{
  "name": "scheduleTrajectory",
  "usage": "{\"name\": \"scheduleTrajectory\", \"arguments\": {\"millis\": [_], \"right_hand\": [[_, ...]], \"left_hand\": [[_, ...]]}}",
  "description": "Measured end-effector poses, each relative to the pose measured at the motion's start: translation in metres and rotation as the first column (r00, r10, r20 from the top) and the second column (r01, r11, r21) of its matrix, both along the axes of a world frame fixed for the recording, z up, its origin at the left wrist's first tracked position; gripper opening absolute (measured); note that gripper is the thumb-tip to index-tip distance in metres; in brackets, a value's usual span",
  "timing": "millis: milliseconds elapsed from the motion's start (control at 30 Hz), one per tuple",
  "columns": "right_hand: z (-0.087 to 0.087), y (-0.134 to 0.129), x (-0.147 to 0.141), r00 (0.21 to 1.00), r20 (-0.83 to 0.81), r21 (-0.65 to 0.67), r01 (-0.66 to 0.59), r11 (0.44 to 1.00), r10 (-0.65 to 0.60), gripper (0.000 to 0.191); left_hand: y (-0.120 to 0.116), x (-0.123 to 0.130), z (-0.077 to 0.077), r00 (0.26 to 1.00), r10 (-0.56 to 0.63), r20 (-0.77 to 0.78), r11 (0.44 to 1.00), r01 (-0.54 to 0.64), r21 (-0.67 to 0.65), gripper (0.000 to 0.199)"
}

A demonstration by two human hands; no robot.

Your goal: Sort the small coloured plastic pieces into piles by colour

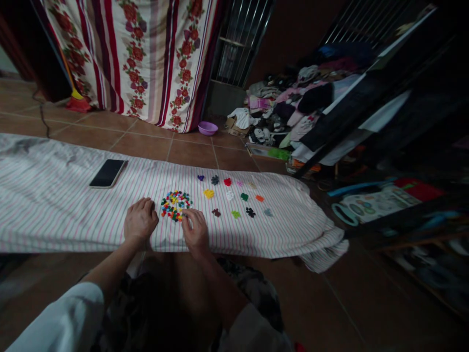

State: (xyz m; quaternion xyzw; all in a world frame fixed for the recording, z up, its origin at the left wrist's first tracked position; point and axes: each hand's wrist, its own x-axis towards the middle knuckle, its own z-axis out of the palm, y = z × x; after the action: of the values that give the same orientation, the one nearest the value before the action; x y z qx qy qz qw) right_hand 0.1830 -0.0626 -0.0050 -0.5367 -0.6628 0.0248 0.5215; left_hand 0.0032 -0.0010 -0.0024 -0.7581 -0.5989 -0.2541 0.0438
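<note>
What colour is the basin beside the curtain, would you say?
The basin is purple; the head view shows it.

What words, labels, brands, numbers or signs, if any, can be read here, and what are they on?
None can be read.
Black-screened rectangular phone: no lettering can be made out.
Small multicoloured pieces in a ring: too small to show any marking.
Pale flat panel with coloured patches: too blurred to tell whether it bears words.

Bare hands (141,218), pale sleeves (69,313) ending near the elbows, and dark legwear (256,288) mottled with grey.
</note>
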Motion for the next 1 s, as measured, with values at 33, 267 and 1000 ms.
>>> {"name": "scheduleTrajectory", "arguments": {"millis": [33, 267, 1000], "right_hand": [[0.002, -0.005, 0.009, 1.0, -0.006, 0.006, 0.028, 1.0, -0.027, 0.022], [0.008, -0.022, 0.117, 0.924, -0.057, 0.067, 0.381, 0.922, -0.378, 0.024], [-0.034, -0.004, 0.232, 0.815, 0.168, -0.024, 0.566, 0.824, -0.554, 0.025]], "left_hand": [[0.0, 0.0, 0.0, 1.0, 0.002, 0.0, 1.0, -0.002, -0.002, 0.031], [0.001, 0.0, -0.002, 1.0, 0.002, 0.021, 1.0, -0.002, -0.007, 0.033], [0.0, 0.001, 0.001, 1.0, 0.001, -0.002, 1.0, -0.001, -0.021, 0.035]]}}
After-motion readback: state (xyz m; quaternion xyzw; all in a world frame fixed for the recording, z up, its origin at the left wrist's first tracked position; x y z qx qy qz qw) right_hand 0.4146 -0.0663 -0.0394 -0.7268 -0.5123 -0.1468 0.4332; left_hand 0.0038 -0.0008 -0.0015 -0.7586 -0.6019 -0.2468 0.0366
